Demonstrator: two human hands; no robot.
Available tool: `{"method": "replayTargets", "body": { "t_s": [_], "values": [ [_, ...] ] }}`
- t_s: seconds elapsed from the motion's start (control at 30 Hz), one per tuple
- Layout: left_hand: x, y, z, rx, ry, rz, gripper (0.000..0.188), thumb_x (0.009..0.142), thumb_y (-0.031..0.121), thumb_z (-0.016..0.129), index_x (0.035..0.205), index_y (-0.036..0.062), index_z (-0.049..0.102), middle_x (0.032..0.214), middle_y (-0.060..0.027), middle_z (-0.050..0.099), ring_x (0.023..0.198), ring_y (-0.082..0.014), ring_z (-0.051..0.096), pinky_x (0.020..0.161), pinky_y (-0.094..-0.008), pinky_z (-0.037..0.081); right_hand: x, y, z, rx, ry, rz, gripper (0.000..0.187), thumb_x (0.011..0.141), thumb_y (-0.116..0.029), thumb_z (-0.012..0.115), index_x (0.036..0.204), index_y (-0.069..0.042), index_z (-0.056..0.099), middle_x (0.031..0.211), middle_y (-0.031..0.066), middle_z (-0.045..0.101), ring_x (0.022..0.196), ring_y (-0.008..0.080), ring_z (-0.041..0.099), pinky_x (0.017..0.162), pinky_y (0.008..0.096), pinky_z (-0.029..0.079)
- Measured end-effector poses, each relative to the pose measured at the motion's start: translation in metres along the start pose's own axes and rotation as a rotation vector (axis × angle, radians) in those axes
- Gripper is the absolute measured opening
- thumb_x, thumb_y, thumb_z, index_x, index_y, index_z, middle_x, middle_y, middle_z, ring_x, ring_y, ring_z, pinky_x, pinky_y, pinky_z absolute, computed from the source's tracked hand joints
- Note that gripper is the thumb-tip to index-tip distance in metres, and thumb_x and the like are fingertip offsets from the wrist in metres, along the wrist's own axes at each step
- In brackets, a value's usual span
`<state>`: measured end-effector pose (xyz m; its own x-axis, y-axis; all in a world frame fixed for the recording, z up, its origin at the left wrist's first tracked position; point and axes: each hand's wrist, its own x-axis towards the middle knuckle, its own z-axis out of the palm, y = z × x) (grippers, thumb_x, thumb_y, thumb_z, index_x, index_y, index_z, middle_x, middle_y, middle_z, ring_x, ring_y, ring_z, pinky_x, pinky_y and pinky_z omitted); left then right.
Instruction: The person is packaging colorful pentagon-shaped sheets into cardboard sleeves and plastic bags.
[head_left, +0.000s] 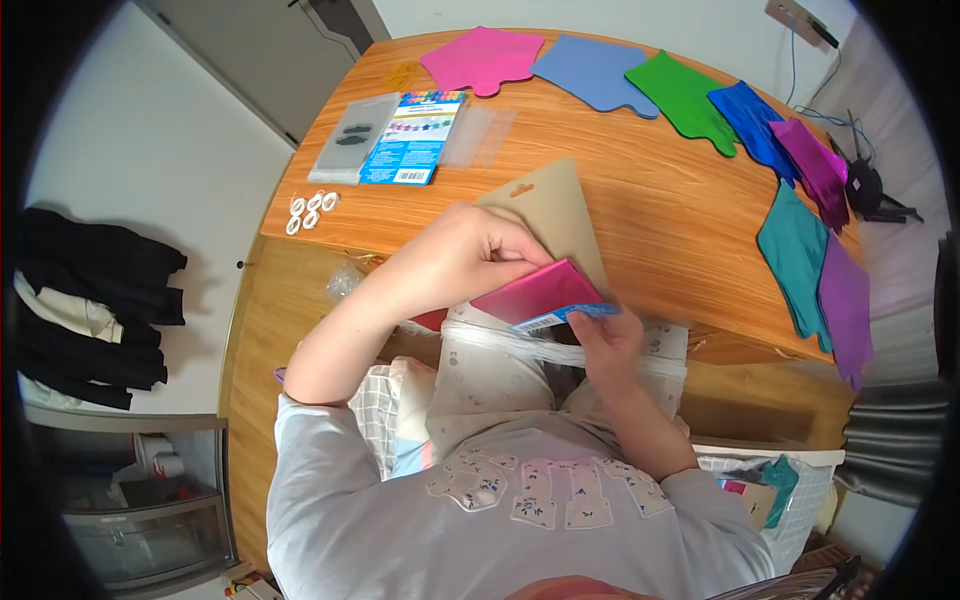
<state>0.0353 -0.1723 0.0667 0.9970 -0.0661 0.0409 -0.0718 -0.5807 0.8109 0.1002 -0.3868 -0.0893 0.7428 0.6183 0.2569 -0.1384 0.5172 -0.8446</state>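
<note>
My left hand [485, 240] pinches the upper edge of a shiny magenta folded piece [540, 290], close to a tan cardboard sheet [560, 205] with a hang slot. A blue label with a barcode [552, 318] runs along the magenta piece's lower edge. Over that label's right end sits my right hand [610, 345], thumb on top, its other fingers partly hidden and slightly blurred. Both hands are closed on this one bundle, held above my lap at the table's front edge. Whether the cardboard is joined to the magenta piece, I cannot tell.
Around the wooden table's [660, 230] far and right edges lie pink [483, 58], light-blue [597, 72], green [685, 98] and several other coloured pieces. A blue printed card [412, 145], clear sleeves and white rolls [312, 210] sit left. A black stand [865, 190] is far right.
</note>
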Motion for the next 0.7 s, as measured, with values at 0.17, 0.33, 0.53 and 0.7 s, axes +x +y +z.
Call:
{"method": "replayTargets", "body": {
  "t_s": [0.17, 0.33, 0.53, 0.7],
  "values": [
    [0.014, -0.001, -0.007, -0.343, -0.395, -0.111, 0.031, 0.106, 0.025, 0.055, 0.115, -0.0017, 0.068, 0.093, -0.0026, 0.066, 0.091, -0.0093, 0.061, 0.081, -0.0274, 0.05, -0.002, -0.001, -0.001, 0.07, 0.028, -0.009, 0.025, 0.095, 0.004, 0.068, 0.119, 0.004, 0.066, 0.108, 0.0042, 0.071, 0.096, 0.0093, 0.065, 0.085, 0.0236, 0.051],
    [0.013, -0.003, -0.006, -0.494, -0.318, -0.425, 0.051, 0.11, 0.042, 0.042, 0.124, -0.0009, 0.067, 0.118, -0.0082, 0.067, 0.104, -0.0158, 0.06, 0.094, -0.0337, 0.049, -0.004, 0.005, -0.005, 0.048, 0.085, 0.034, 0.016, 0.094, 0.003, 0.069, 0.11, 0.001, 0.068, 0.1, 0.0021, 0.071, 0.09, 0.0082, 0.065, 0.081, 0.0233, 0.052],
    [0.007, -0.013, -0.006, -0.24, -0.222, -0.017, 0.054, 0.11, 0.045, 0.04, 0.126, 0.0014, 0.067, 0.111, -0.0072, 0.065, 0.1, -0.0163, 0.058, 0.093, -0.0371, 0.049, -0.003, 0.005, 0.001, 0.155, 0.177, 0.059, 0.02, 0.094, 0.003, 0.064, 0.113, -0.003, 0.067, 0.109, 0.0036, 0.07, 0.099, 0.0124, 0.065, 0.089, 0.029, 0.051],
    [0.002, -0.071, -0.077, 0.053, 0.463, -0.068, 0.028, 0.102, 0.028, 0.061, 0.118, 0.0085, 0.074, 0.107, -0.0078, 0.067, 0.097, -0.0167, 0.062, 0.087, -0.0359, 0.051, -0.004, 0.007, -0.018, 0.346, 0.135, -0.028, 0.028, 0.095, 0.004, 0.062, 0.121, -0.004, 0.063, 0.118, 0.0051, 0.069, 0.107, 0.0158, 0.066, 0.096, 0.0327, 0.052]
  ]
}}
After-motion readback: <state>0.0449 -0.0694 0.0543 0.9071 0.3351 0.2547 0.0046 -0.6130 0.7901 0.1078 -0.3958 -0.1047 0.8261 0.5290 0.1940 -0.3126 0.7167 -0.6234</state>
